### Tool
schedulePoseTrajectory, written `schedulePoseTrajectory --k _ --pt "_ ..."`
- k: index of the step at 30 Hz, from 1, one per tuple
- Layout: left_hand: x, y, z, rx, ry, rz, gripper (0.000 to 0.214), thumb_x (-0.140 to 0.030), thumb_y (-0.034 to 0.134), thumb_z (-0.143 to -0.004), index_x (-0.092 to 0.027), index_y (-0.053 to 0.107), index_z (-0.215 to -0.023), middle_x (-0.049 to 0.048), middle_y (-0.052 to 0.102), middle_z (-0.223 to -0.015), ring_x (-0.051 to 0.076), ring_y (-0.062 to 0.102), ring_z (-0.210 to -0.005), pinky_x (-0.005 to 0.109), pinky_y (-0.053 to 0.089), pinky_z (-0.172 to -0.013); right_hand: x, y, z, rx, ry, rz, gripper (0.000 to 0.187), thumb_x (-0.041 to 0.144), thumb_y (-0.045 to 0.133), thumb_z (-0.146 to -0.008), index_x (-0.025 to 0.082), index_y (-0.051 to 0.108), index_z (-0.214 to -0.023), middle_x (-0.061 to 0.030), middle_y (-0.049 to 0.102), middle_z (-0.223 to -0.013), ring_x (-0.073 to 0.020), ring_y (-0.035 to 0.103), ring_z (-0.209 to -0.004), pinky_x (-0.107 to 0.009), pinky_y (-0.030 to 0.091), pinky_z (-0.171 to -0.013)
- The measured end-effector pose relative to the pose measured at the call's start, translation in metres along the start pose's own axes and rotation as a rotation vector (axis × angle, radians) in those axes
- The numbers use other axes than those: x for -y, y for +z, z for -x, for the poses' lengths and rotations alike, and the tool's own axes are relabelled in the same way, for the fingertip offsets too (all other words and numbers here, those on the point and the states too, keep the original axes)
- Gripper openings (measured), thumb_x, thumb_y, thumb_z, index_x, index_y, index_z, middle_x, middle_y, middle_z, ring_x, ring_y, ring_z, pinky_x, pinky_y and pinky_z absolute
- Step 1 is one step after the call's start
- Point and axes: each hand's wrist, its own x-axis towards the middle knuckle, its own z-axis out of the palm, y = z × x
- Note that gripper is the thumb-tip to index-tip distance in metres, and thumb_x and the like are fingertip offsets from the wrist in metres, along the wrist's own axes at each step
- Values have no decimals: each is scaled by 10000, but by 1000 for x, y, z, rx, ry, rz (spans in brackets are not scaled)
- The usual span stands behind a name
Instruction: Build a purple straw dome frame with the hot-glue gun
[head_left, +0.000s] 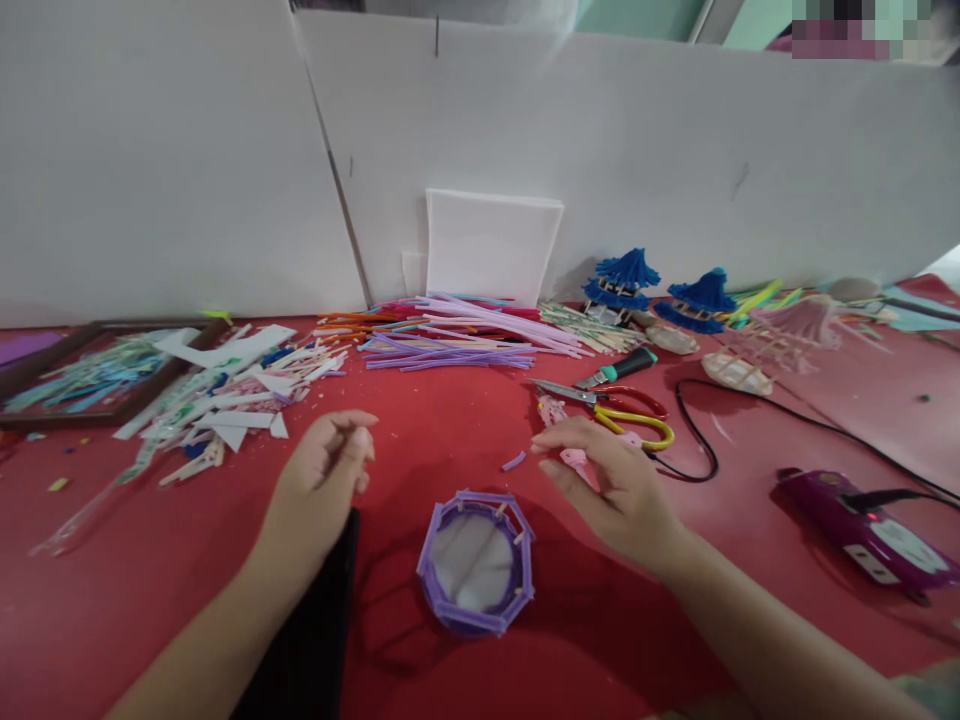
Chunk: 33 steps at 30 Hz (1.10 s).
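My left hand hovers at the left of a purple ring-like frame, its fingers loosely curled with the thumb against them and nothing visible in the grip. My right hand is to the right of that frame, thumb and index finger apart. Behind and partly beneath it lies a pink object, mostly covered by the hand, so its kind is unclear. The many-sided purple frame of fuzzy stems, with small pale sticks inside and a whitish round base, stands on the red table. Neither hand touches it.
Scissors and a green-black cutter lie beyond my right hand. A purple power strip with a black cable is at right. Fuzzy stems, blue-roofed models, paper scraps and a brown frame line the back.
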Motion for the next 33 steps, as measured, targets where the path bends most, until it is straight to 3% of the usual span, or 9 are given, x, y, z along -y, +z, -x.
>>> schedulePoseTrajectory --k 6,9,11,13,17,20,27,30,33 --pt "-9 -56 -38 -126 280 -697 227 -420 593 -793 -274 649 -958 0 619 -666 234 629 -737 287 452 -636 -1 7 2 -73 135 -271 151 181 658 -824 212 519 -774 -18 627 -772 -149 623 -723 -289 526 -673" --pt "-13 -56 -34 21 455 -1098 297 -339 632 -761 -192 682 -1014 108 688 -966 371 594 -1018 438 468 -811 1 11 2 -58 163 -379 171 175 685 -799 211 521 -768 -6 619 -757 -135 613 -699 -264 521 -651" --pt "-21 -39 -22 161 549 -1069 320 -301 526 -853 -148 658 -1101 149 680 -1121 342 604 -1034 488 444 -901 4 11 2 -41 156 -410 153 165 690 -796 212 545 -781 -2 620 -755 -132 607 -700 -261 518 -660" --pt "-34 -15 -6 201 612 -891 301 -290 447 -917 -161 675 -1066 115 713 -1063 281 624 -1010 434 458 -907 6 11 3 -19 138 -406 106 159 675 -811 216 584 -816 -7 628 -767 -137 606 -718 -271 514 -683" --pt "-59 27 18 353 574 -506 211 -354 599 -871 -222 710 -992 26 755 -965 193 669 -903 308 504 -819 9 10 6 44 81 -389 159 140 627 -847 234 656 -972 -33 657 -850 -154 620 -788 -296 513 -727" --pt "-65 43 24 338 545 -386 170 -300 697 -806 -214 722 -951 13 767 -917 178 680 -854 288 505 -800 10 10 7 71 38 -420 293 105 595 -861 269 652 -1098 -45 669 -934 -158 625 -850 -304 518 -761" --pt "-61 45 22 251 736 -412 140 -154 507 -894 -192 616 -813 7 691 -789 140 621 -745 250 452 -713 26 5 4 170 -31 -402 422 101 574 -857 224 589 -1261 -75 663 -965 -172 603 -876 -334 514 -786" --pt "-62 34 10 160 625 -490 191 -194 422 -926 -206 531 -769 -6 623 -724 134 588 -681 241 422 -632 30 3 1 167 -83 -362 400 98 585 -844 191 604 -1232 -72 678 -942 -170 599 -874 -326 510 -790" --pt "-55 13 -13 -23 500 -645 309 -279 339 -935 -235 382 -632 -42 438 -538 139 476 -510 269 350 -522 23 -1 0 28 -15 -271 246 125 605 -848 202 650 -1077 -44 690 -892 -157 615 -836 -302 500 -768"
